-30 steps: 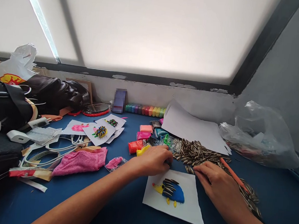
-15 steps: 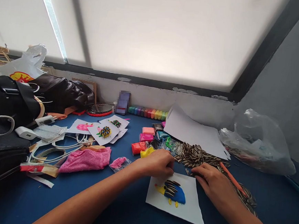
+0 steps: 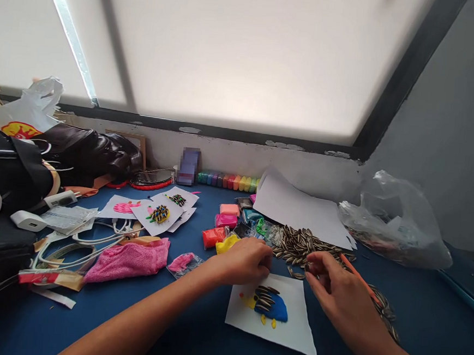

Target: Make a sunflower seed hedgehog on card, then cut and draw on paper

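Observation:
A white paper sheet (image 3: 296, 338) lies before me, bearing a blue and yellow clay hedgehog (image 3: 278, 307) with several sunflower seeds set in its back. My left hand (image 3: 249, 260) is curled just above the sheet's top edge; its fingertips are turned away, so I cannot make out what is in them. To the right of the sheet, my right hand (image 3: 333, 281) pinches thumb and forefinger together on what looks like a sunflower seed, mostly hidden. Behind that hand spreads a heap of sunflower seeds (image 3: 297, 245), with a few loose ones (image 3: 295, 273) by the sheet.
Clay packets (image 3: 215, 236) and yellow clay (image 3: 227, 244) lie beyond my left hand. Finished hedgehog cards (image 3: 165, 226), a pink cloth (image 3: 130, 259) and white cables (image 3: 88, 239) are leftward. Paper sheets (image 3: 300, 204) and a plastic bag (image 3: 397, 228) stand at the back right; an orange stick (image 3: 360, 277) crosses the seeds.
My right hand has lifted from the loose seeds, and its thumb and forefinger have come together. My left hand stays curled above the sheet. The whole view has shifted slightly.

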